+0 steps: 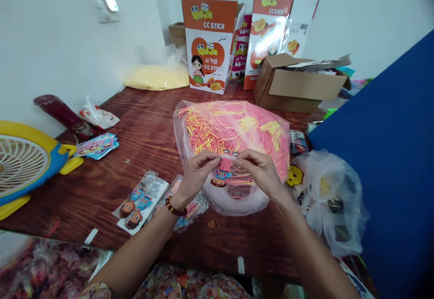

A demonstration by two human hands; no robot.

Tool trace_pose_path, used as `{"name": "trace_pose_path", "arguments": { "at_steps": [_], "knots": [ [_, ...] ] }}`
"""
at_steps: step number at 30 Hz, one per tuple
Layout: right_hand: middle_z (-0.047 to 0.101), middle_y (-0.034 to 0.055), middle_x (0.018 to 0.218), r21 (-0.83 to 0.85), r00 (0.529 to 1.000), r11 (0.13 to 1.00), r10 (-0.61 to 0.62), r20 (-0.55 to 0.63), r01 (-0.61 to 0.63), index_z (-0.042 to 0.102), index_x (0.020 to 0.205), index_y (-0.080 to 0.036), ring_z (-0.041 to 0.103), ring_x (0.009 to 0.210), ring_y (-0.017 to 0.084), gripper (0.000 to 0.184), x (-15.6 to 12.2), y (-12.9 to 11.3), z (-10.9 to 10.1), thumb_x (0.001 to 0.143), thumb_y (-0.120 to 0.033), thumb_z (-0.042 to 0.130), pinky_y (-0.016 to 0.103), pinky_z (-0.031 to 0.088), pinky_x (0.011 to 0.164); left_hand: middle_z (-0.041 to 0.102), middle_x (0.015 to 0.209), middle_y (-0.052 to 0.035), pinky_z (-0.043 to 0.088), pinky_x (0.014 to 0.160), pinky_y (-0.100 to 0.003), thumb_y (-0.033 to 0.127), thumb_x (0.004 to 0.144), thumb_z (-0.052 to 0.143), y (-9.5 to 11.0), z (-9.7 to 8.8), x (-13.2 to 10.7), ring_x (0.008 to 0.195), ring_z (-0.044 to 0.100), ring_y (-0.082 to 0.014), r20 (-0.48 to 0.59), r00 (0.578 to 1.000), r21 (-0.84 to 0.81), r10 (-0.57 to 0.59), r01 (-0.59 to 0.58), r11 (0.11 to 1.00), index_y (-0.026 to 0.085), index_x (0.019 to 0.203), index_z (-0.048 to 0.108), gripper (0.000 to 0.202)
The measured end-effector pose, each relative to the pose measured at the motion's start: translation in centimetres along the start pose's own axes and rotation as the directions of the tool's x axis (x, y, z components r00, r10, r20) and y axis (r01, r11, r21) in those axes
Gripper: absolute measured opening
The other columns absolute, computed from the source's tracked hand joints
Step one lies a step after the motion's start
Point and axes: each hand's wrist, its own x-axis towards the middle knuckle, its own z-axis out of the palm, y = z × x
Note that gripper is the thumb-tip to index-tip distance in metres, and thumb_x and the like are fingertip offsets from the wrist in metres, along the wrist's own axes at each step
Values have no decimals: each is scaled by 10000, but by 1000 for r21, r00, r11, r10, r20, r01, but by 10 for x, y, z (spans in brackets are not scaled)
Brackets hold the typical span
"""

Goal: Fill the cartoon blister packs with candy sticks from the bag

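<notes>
Packet location: the small printed packet [224, 165] is held over the near part of the open plastic bag [222, 204], above the desk [145, 122].
Left hand: the left hand [196, 174] is placed left of the packet; thumb and forefinger are brought together at the left corner of its far edge.
Right hand: the right hand [261, 168] is placed opposite; its fingers are pinched at the right corner.
Packet axis: the long axis is directed from far to near, with the near end slanted slightly left; the far edge is spanned crosswise between both hands.
Nearer hand: the far edge is touched by both; the near end is set closer to the left hand.
Packet mouth: whether it is open or sealed cannot be told.
Stick pile: pink and yellow sticks [203, 136] are seen beyond the fingers, inside the bag.
Flat packets: printed packets [144, 201] are laid left of the left forearm.
</notes>
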Motion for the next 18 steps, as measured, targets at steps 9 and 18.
{"name": "trace_pose_path", "arguments": {
  "at_steps": [9,18],
  "knots": [
    [668,-11,680,184,983,976,143,-115,-121,664,730,-203,629,627,153,227,0,22,17,711,-402,772,270,492,591,627,704,15,410,599,-214,363,717,803,-18,-6,-6,611,521,-84,199,926,-77,-320,340,937,131,787,691,267],
    [621,-33,674,202,984,964,174,27,-175,639,715,-203,550,624,127,257,-1,32,35,667,-399,798,263,469,615,604,608,8,410,570,-241,394,698,791,-19,-13,-9,594,536,-119,121,941,33,-315,313,949,130,672,676,290]
  ]
}}
